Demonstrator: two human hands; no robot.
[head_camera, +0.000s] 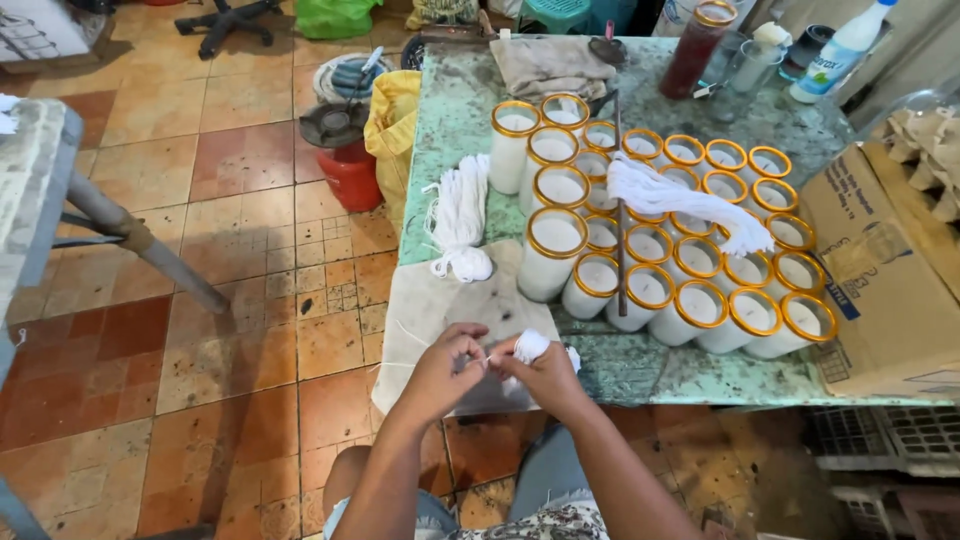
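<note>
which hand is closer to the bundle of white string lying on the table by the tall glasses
Left. The left hand sits just below the bundle of white string, pinching a strand. The right hand, holding a small white wad, lies further right of it.

Gold-rimmed glass candle jars (650, 262) stand clustered on the green desk (455, 110); cardboard box (885, 270) alongside; red container (350, 172), possibly a bucket, on the floor.

The light is soft, even daylight, quite bright, with only weak shadows under the glass jars (655, 250) on the surface (455, 110). The wide lens bends the edges. The hands (495, 365) are slightly blurred.
</note>
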